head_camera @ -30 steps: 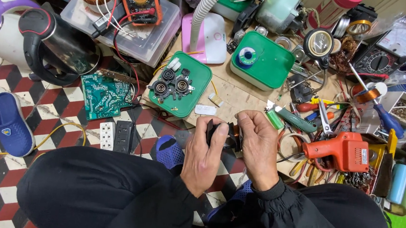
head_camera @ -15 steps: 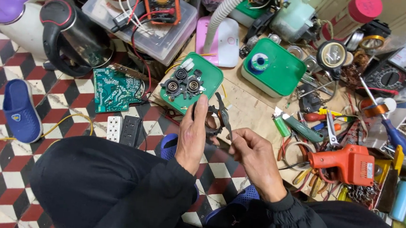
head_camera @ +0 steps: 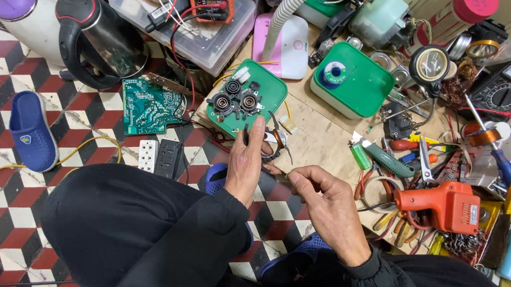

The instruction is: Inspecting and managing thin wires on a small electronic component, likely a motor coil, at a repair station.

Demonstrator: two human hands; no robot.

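Green circuit board (head_camera: 150,106) lies on the checkered floor, far left. Left hand (head_camera: 247,164) grips small pliers (head_camera: 270,144) beside the green lid (head_camera: 247,102); light, rigid, best held by the handles. Right hand (head_camera: 324,196) is pinched shut, can't tell on what. Orange soldering gun (head_camera: 443,206) sits right.

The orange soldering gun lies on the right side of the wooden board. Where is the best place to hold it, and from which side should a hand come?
Probably grip the orange soldering gun by its handle, the lower part that points toward the person, coming from above and the near side. The body lies flat on its side, and its tip end faces left toward the wire coil, so stay clear of that end.
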